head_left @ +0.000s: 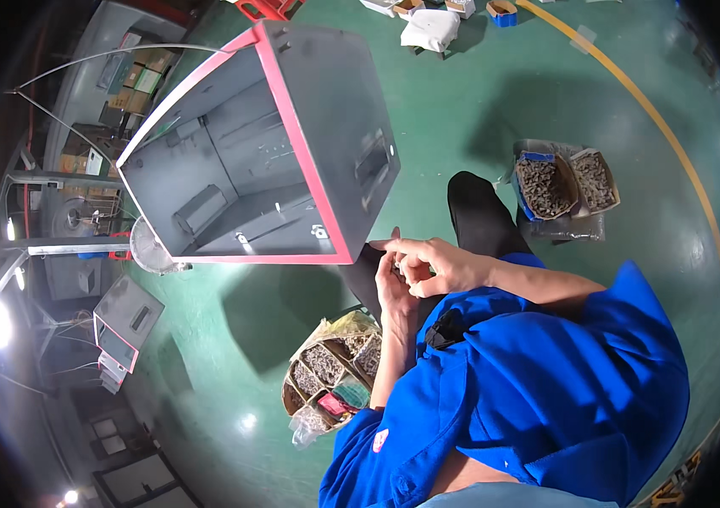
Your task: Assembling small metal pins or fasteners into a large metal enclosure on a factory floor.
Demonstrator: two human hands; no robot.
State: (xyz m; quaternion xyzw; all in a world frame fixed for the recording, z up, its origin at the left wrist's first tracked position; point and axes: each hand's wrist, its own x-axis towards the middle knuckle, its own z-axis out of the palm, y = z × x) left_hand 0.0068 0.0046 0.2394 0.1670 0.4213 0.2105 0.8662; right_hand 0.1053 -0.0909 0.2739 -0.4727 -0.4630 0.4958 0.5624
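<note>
Left hand [395,292] half-curled; right hand [443,264] bent over it, index finger out leftward. Hands touch; can't tell if they pinch a small part.

Metal box [330,93], grey with pink-and-white rim, sits just ahead-left of the hands, off the floor. Tilted; open face points left and up. Long pink edge slants from far side back toward the hands; true long axis unclear from this angle. Inside: white fittings [319,231] on near wall.

Divided basket [324,393] below-left of hands: small parts, red packet [335,404]. Two cartons [528,203] right of hands: small parts, nearly full.
</note>
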